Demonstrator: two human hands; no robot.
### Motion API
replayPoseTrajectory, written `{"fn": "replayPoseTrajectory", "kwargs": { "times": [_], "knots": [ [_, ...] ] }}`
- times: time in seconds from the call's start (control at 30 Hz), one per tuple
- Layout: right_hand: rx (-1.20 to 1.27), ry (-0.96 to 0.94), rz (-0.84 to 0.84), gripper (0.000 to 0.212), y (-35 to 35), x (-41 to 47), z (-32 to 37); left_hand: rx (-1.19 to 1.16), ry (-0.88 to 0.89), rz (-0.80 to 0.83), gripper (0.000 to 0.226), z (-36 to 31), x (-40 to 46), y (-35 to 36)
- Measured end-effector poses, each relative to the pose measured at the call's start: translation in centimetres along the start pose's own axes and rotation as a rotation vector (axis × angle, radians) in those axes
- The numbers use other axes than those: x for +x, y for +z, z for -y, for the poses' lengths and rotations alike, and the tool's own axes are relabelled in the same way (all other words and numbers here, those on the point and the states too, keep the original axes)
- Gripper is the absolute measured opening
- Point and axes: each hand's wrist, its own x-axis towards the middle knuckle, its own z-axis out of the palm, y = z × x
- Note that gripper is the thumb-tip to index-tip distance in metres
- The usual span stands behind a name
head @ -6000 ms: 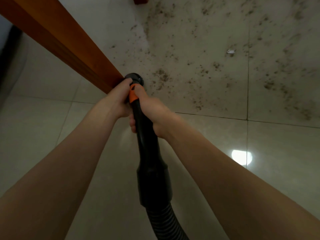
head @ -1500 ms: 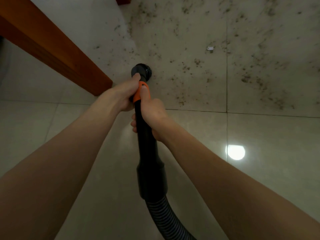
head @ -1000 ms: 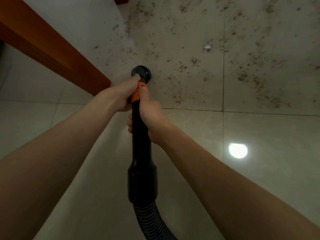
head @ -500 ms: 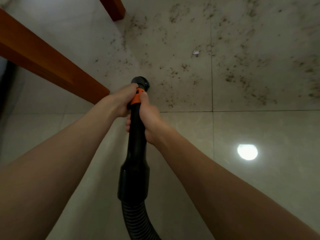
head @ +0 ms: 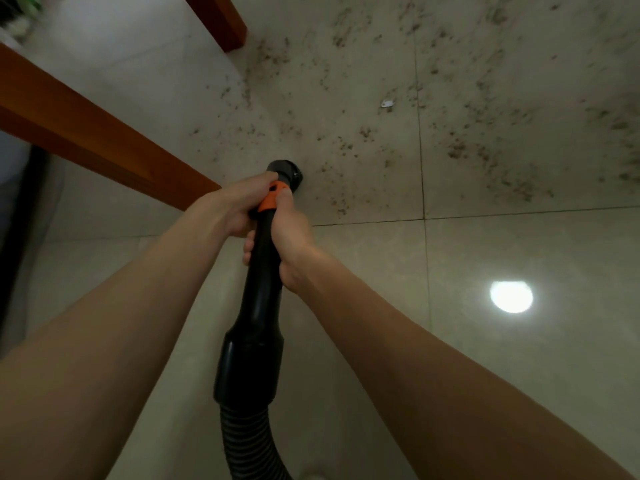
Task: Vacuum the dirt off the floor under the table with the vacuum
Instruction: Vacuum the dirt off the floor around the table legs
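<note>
While I grip the black plastic vacuum tube (head: 258, 282), its round nozzle (head: 285, 169) meets the floor.
Both my left hand (head: 232, 206) and right hand (head: 292, 233) wrap the tube; brown dirt specks (head: 485, 157) lie past them, an orange wooden table leg (head: 104, 140) beside my left.

Both hands grip the black vacuum wand (head: 260, 271): the left hand (head: 235, 206) wraps it near the orange collar (head: 269, 201), the right hand (head: 289, 237) just behind. The nozzle (head: 285, 170) seems to touch the tiled floor (head: 519, 341) beside a wooden table leg (head: 104, 143). Dark dirt specks (head: 485, 150) spread beyond; a small white scrap (head: 387, 103) lies among them.
</note>
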Motion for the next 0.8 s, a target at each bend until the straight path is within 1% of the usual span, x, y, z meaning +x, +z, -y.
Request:
{"fn": "replayPoseTrajectory", "kwargs": {
  "times": [0.13, 0.5, 0.67, 0.8],
  "knots": [
    [0.007, 0.031, -0.004, 0.059, -0.1, -1.1, -0.5, 0.002, -0.032, 0.026, 0.038, 1.0, -0.4, -0.1],
    [-0.059, -0.005, -0.04, 0.059, -1.1, -3.3, -2.4, -0.008, -0.001, 0.041, 0.038, 2.9, -2.2, 1.0],
    [-0.115, -0.006, -0.008, 0.061, -1.6, -4.2, -3.0, -0.004, 0.011, 0.041, 0.038, 3.8, -3.0, 1.5],
    [-0.135, -0.043, 0.021, 0.057, -2.3, -4.8, -4.1, -0.076, 0.013, 0.111, 0.037, 5.0, -3.1, 1.4]
  ]
}}
